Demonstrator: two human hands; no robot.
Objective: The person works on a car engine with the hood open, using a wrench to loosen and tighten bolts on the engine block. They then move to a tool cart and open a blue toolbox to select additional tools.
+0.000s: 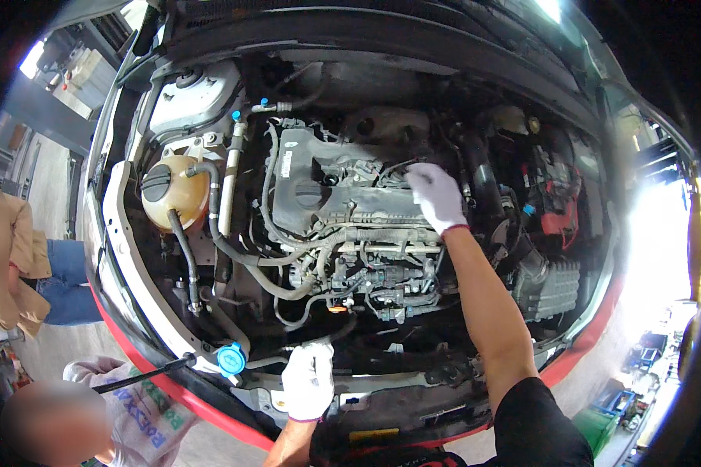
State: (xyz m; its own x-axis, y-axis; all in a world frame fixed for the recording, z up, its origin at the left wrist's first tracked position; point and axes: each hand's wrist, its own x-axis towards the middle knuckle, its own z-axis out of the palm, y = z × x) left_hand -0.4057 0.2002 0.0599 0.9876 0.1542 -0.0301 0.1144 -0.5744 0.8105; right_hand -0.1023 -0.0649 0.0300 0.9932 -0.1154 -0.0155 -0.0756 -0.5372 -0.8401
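Note:
I look down into an open engine bay. My right hand (435, 196), in a white glove, reaches over the engine cover (304, 177), its fingertips bent and pressed together at a dark fitting on the engine's top; what they grip is hidden. My left hand (308, 380), also gloved, is low at the front crossmember (359, 402), fingers curled; anything inside them is too unclear to name. Below the cover lie hoses and connectors (385, 280). A blue cap (231, 359) sits left of my left hand, by a black prop rod (142, 375).
A coolant reservoir (183, 191) is at left, a battery with red cover (554, 219) at right. Red padding (592, 333) lines the car's edge. A person (125, 412) in a grey top is at lower left, another person (8, 261) in tan at far left.

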